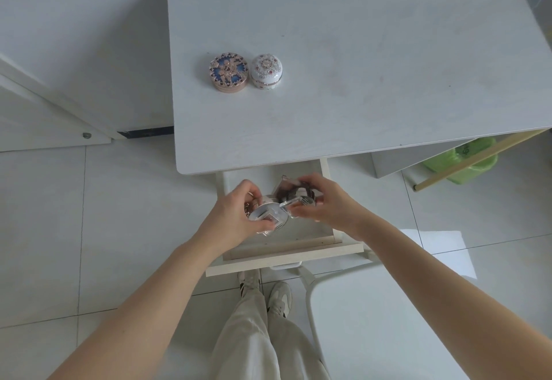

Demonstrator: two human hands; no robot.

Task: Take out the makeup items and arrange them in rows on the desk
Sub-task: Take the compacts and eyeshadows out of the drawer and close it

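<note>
Round clear compact (268,219) gripped by curled L hand (236,215); silvery item (298,197) pinched by R hand (325,203), over open drawer (286,252)

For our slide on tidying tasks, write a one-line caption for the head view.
Both hands, left and right, lift clear makeup cases from the open drawer; two round compacts sit side by side on the desk.

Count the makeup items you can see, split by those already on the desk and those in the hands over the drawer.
On the desk: 2, a blue patterned compact and a white floral jar
In the left hand: 1 clear round case
In the right hand: 1 clear case
Total: 4
</note>
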